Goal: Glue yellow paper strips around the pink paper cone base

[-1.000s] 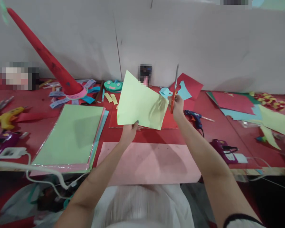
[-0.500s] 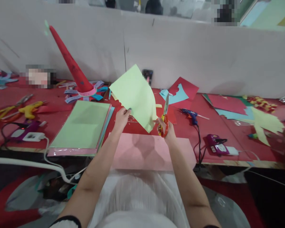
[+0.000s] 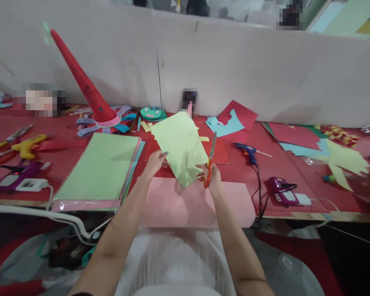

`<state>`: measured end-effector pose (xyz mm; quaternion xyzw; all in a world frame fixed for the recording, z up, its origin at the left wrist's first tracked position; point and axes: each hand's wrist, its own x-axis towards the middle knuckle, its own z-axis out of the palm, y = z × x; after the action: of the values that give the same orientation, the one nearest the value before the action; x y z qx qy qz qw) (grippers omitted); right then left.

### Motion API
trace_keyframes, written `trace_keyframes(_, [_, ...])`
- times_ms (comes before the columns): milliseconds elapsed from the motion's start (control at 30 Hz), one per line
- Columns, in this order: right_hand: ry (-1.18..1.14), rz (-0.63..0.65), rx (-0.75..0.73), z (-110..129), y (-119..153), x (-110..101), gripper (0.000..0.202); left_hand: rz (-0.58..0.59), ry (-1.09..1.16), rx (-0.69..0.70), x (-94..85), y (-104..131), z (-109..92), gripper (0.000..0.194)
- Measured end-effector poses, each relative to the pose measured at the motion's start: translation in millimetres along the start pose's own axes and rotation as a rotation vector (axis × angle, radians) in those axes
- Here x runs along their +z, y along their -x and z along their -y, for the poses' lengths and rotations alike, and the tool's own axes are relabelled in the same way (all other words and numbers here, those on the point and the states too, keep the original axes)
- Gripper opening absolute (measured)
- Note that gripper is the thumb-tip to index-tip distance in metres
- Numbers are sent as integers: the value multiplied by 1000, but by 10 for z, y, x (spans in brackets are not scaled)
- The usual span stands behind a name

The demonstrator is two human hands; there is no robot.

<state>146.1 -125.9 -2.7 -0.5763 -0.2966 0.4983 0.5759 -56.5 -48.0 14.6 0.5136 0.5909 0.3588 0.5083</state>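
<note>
A light green sheet of paper (image 3: 180, 144) is tilted in front of me, its lower corner over a pink sheet (image 3: 172, 201) at the table's front edge. My left hand (image 3: 156, 163) is at the sheet's left edge, thumb and fingers pinching it. On the other side, my right hand (image 3: 212, 176) has red-and-yellow-handled scissors (image 3: 210, 164) hooked in it, blades pointing up and away. Some right fingers reach toward the sheet's lower right edge; whether they touch it I cannot tell.
At left lie a stack of coloured sheets (image 3: 101, 164), a red cone hat (image 3: 83, 82) and a yellow glue gun (image 3: 29, 146). Rightward are a blue glue gun (image 3: 248, 152), a purple power strip (image 3: 282, 191) and paper scraps (image 3: 231, 125). A grey partition (image 3: 249, 70) stands behind.
The green sheet has come down and toward me, uncovering a green frog-like cutout behind it. Both hands moved slightly lower, and the scissors tilted a little.
</note>
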Motion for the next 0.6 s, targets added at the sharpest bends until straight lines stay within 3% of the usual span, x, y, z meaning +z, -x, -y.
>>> trace_keyframes(233, [93,-34,-26,13,78,-7,35,50,87,-39,182,-128,121,7])
trace_keyframes(333, [118,-43,-16,29,84,-33,36,74,108,11,233,-151,122,4])
trace_keyframes(467, [120,-74,-79,-4,48,-97,33,67,61,123,184,-148,42,5])
trace_keyframes(600, [117,-162,-148,-35,-4,-162,32,3,22,110,77,-111,-124,12])
